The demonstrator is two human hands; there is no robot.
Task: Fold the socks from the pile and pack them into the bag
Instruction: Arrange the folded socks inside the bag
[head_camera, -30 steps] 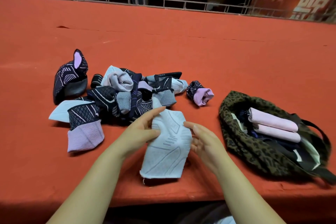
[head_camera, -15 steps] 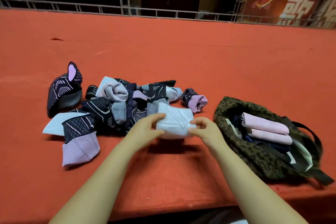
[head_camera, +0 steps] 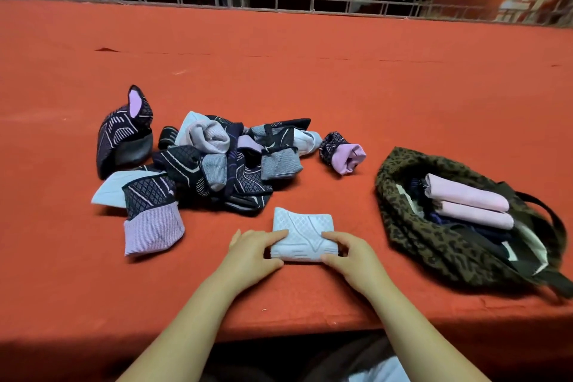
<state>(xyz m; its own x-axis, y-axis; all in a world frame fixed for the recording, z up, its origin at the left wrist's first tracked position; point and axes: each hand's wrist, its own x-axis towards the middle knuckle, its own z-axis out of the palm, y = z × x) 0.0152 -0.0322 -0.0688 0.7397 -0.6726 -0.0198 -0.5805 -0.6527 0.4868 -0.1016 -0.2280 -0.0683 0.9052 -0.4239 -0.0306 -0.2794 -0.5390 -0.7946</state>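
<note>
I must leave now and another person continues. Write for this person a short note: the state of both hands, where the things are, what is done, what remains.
Left hand and right hand: each pinches one side of the white sock, which lies folded on the table near the front edge.
Pile: unfolded socks, behind and left of the white sock. One rolled sock lies apart, to the right of the pile.
Bag: open, on the right, two pink folded socks on top inside.
Done: some socks packed, white sock folded.
Left: put the white sock in the bag, then fold and pack the rest.
</note>
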